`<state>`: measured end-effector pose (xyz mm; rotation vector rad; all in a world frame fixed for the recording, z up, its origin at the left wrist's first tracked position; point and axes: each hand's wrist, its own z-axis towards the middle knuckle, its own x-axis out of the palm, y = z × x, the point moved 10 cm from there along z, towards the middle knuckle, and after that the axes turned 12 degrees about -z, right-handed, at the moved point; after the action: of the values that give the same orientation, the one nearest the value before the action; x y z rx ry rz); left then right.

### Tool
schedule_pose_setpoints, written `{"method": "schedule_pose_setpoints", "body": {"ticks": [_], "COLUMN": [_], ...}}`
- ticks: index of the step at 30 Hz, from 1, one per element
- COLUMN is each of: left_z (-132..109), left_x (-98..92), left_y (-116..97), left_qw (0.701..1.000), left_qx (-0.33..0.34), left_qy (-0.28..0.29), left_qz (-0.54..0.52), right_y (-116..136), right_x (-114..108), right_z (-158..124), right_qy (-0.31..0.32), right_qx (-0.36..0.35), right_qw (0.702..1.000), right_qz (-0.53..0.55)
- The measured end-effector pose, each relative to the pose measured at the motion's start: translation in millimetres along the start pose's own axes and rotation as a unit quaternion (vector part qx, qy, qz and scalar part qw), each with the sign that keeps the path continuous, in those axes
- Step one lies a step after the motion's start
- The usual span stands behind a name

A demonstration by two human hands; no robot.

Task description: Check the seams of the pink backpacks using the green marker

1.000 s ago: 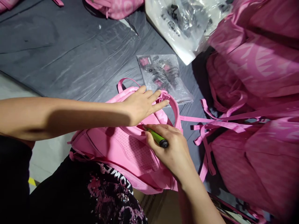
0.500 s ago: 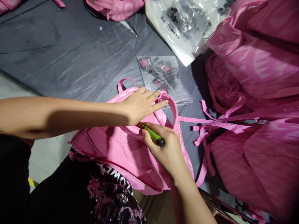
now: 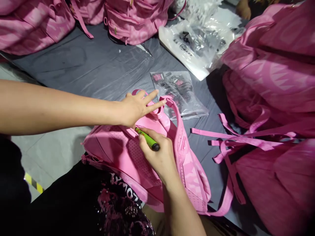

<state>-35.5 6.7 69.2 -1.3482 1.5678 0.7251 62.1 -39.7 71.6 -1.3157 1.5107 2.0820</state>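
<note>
A pink backpack (image 3: 123, 154) lies back panel up at the near edge of the table, against my lap. My left hand (image 3: 134, 108) rests on its top near the carry handle (image 3: 169, 100), fingers stretched out and apart. My right hand (image 3: 157, 155) is closed round a green marker (image 3: 147, 139) with a black end, held just below my left hand with its tip at the upper back panel. A shoulder strap (image 3: 184, 144) curves down the bag's right side.
A dark grey sheet (image 3: 86, 68) covers the table. A clear packet of small parts (image 3: 178, 93) lies beyond the backpack, and a larger plastic bag (image 3: 197, 42) behind it. Pink backpacks are piled at the right (image 3: 270, 98) and along the far edge (image 3: 133, 19).
The view has tilted up, showing more bags at the far edge. My right hand with the marker has moved left and up the back panel. My left hand's fingers have lifted and spread.
</note>
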Motion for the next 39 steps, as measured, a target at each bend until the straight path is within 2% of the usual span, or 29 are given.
{"method": "schedule_pose_setpoints", "body": {"ticks": [3,6,12,15,18,23,29,35,39], "left_z": [7,14,20,20,14,2,7,8,9], "left_x": [10.3,13.2,11.9,9.0,9.3,8.4,15.4,12.9,15.0], "left_y": [3,6,6,10,12,35,40,39,40], "left_qw": [0.999,0.999,0.995,0.993,0.995,0.996,0.997,0.999,0.999], "left_qx": [-0.019,-0.019,0.094,0.111,0.081,-0.063,-0.028,-0.001,-0.007], "left_qy": [0.027,0.037,0.043,0.037,0.045,0.027,0.048,0.007,0.017], "left_qz": [0.005,0.014,0.008,-0.005,-0.026,-0.053,-0.049,-0.044,-0.037], "right_y": [-1,1,5,-1,-3,-1,0,7,5], "right_x": [11,11,8,10,10,12,17,29,23], "right_z": [-2,-8,-5,1,3,1,9,22,22], "right_qy": [0.007,-0.002,0.016,0.016,-0.007,-0.019,-0.031,-0.02,-0.037], "right_qx": [0.016,0.005,-0.014,-0.003,-0.014,-0.044,-0.045,-0.051,-0.029], "right_qw": [1.0,1.0,1.0,1.0,1.0,0.999,0.998,0.998,0.999], "right_qz": [0.024,0.016,0.019,0.01,-0.008,-0.018,0.0,0.014,-0.007]}}
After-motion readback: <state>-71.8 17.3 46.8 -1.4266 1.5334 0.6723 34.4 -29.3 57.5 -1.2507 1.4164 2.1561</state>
